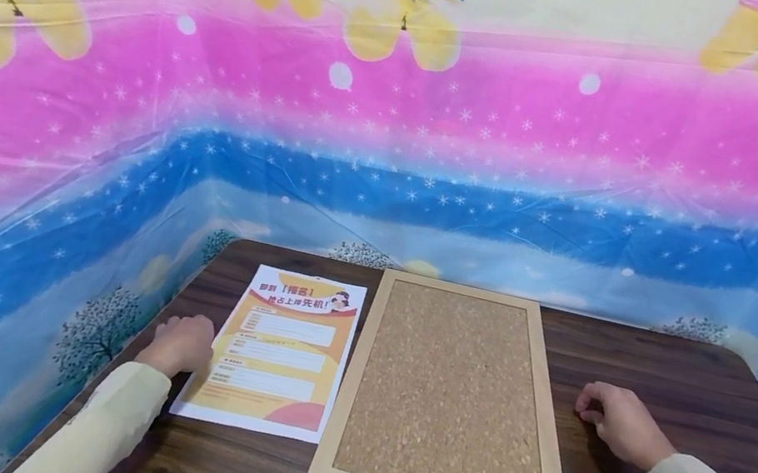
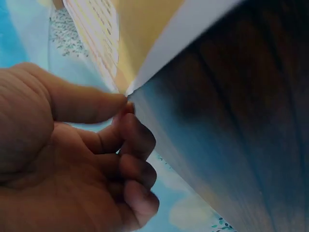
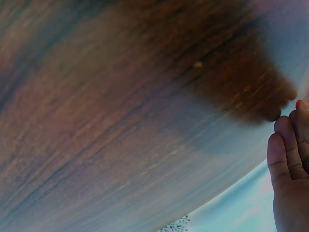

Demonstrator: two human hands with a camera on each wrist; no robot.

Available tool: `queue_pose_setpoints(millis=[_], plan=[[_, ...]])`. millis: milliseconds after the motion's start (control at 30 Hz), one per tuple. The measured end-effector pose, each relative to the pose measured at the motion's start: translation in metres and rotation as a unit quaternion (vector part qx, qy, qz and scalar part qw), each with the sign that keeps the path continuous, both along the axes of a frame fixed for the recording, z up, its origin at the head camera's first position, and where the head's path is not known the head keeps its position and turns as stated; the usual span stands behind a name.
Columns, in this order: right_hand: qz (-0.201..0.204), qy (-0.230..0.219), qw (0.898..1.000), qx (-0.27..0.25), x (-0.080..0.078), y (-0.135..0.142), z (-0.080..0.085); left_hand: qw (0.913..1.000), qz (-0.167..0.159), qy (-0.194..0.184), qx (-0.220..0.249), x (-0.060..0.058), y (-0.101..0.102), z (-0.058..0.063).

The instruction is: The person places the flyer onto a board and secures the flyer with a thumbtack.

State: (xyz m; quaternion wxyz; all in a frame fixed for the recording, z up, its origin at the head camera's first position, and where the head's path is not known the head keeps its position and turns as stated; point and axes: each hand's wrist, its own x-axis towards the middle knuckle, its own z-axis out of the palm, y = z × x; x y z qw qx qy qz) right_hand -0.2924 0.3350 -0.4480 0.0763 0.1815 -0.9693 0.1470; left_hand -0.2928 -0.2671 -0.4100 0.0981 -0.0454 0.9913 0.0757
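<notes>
Overlapping the left edge of the printed sheet, the person's left hand has its thumb and first finger together and the other fingers curled; whether it is actually grasping the paper, the pictures cannot tell. The sheet lies face up at the left of the dark table. Handling it well would call for a light pinch at the very edge, with support from the other side so that it does not crease or bend.

Just right of the sheet lies the cork board, its wooden frame reaching nearer than the paper. Keeping the paper's edge off that frame would avoid snagging.

Farthest right, the right hand is bent loosely, well apart from the sheet. A small red spot shows at its fingertips; whether it is something held or part of a finger cannot be told.
</notes>
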Motion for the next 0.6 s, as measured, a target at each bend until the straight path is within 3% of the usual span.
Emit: queue_pose_setpoints(millis=[367, 600], plan=[[-0.001, 0.007, 1.0, -0.013, -0.002, -0.004, 0.001, 0.9996, -0.025, 0.003, 0.013, -0.002, 0.015, -0.01], [-0.004, 0.006, 1.0, -0.016, -0.002, -0.008, 0.003, 0.999, 0.014, -0.01, 0.041, -0.003, 0.016, -0.009]])
